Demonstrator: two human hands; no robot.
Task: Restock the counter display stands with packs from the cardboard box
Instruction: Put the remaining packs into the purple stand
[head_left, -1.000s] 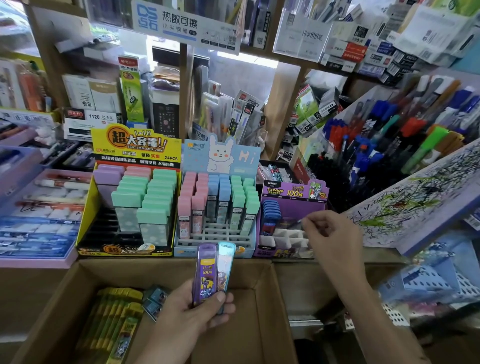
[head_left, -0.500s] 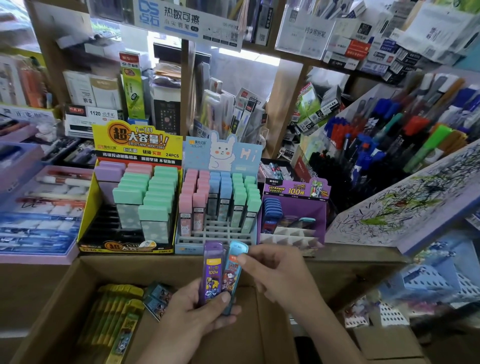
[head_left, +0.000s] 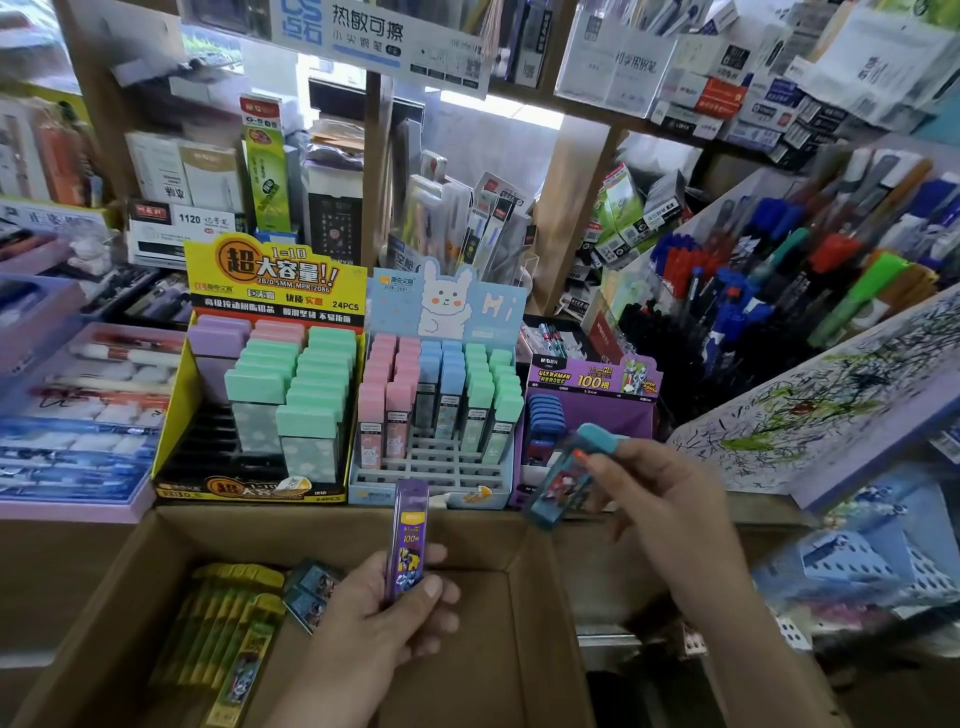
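The right hand (head_left: 670, 499) pinches a slim teal-capped plastic pack (head_left: 561, 480), tilted before the purple cardboard display stand (head_left: 613, 415) at the counter's front edge, while the left hand (head_left: 384, 608) grips a slim purple plastic pack (head_left: 409, 540) above the brown cardboard box (head_left: 260, 535); next, probably, the teal one needs uprighting into a free slot.
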